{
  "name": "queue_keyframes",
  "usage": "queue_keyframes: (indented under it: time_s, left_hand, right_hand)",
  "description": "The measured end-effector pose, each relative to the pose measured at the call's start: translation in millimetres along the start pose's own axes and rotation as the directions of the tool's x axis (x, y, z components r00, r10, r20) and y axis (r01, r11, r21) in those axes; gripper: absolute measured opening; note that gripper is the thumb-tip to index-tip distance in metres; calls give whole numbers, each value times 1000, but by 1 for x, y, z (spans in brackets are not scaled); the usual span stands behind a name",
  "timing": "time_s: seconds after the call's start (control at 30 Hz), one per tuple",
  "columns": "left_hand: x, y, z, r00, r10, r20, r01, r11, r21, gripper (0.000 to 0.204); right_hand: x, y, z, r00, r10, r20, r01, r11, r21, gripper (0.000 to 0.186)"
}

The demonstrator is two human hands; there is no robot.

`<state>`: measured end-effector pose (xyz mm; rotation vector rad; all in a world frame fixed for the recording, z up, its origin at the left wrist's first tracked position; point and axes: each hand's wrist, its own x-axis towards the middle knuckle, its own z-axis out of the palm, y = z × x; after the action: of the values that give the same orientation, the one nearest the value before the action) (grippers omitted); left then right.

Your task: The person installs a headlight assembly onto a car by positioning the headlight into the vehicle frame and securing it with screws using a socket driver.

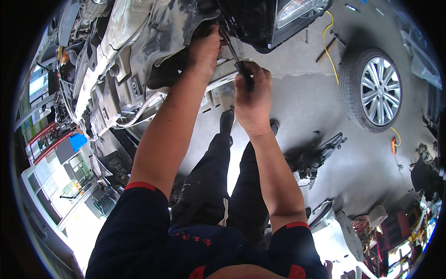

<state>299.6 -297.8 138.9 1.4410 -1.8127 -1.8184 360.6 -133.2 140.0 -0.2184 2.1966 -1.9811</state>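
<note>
At the lower corner of the car's black front panel and headlamp [293, 14], a screwdriver [241, 69] with a black handle and long metal shaft points up into the shadowed edge of the body. My right hand [254, 102] is wrapped around its handle. My left hand [203, 51] reaches up beside the shaft under a dirty grey liner or shield [162, 35], its fingers curled at the edge; what they grip there is hidden in shadow. Exposed metal bodywork [125, 69] with brackets and a pipe lies to the left.
A wheel with tire [346, 93] lies on the grey floor at right, near a yellow cord [331, 56] and a hammer [327, 49]. A removed part [318, 158] lies right of my legs [204, 176]. More panels [334, 232] and a blue bin [78, 141] are farther out.
</note>
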Motion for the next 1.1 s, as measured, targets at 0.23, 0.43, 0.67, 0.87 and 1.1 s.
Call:
queue_keyframes:
  time_s: [0.23, 0.43, 0.67, 0.87, 1.1]
  left_hand:
    - [8, -5, -1, 999, 33, -16, -33, 999, -43, 16]
    - [2, -2, 3, 999, 38, 2, -38, 998, -49, 16]
    - [19, -11, -1, 998, 46, 52, -47, 999, 7, 32]
    - [6, -5, 4, 989, 58, 135, -63, 997, 36, 34]
    - [3, 0, -2, 982, 6, 190, -13, 999, 33, 27]
  right_hand:
    - [8, -9, -2, 1000, 17, -19, -18, 1000, -17, 29]
    - [7, -10, 6, 994, -62, -89, 56, 996, -72, 30]
    - [8, -14, 20, 983, 46, -177, -47, 999, -6, 19]
    - [14, -15, 20, 923, 380, -58, -337, 873, 353, 19]
    - [26, -39, 14, 700, 667, 254, -618, 389, 683, 20]
